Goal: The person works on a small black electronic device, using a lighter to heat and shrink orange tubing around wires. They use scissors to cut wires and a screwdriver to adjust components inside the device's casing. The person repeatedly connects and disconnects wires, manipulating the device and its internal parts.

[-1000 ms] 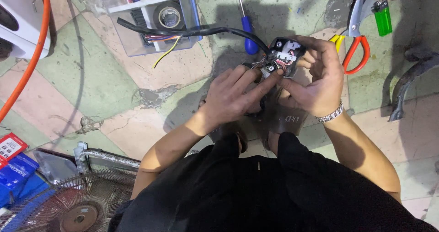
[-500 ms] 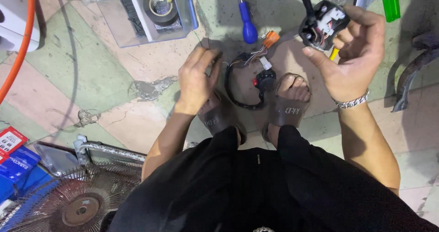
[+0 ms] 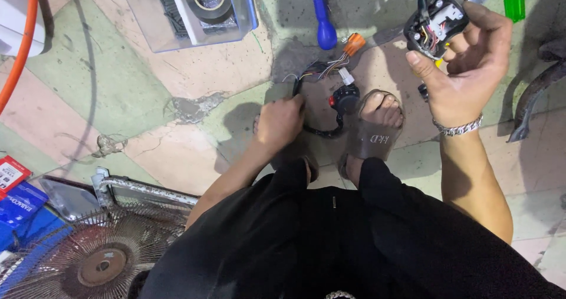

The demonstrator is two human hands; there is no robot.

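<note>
Right hand [image 3: 466, 69] grips an opened black switch housing [image 3: 435, 23] aloft — left hand [image 3: 282, 121], nearer, closes on the black wiring loop [image 3: 321, 98] lying on the floor.

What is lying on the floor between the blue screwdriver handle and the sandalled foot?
In the head view, a black wire loom lies between the screwdriver and the foot, with an orange plug, a white plug and a black switch.
</note>
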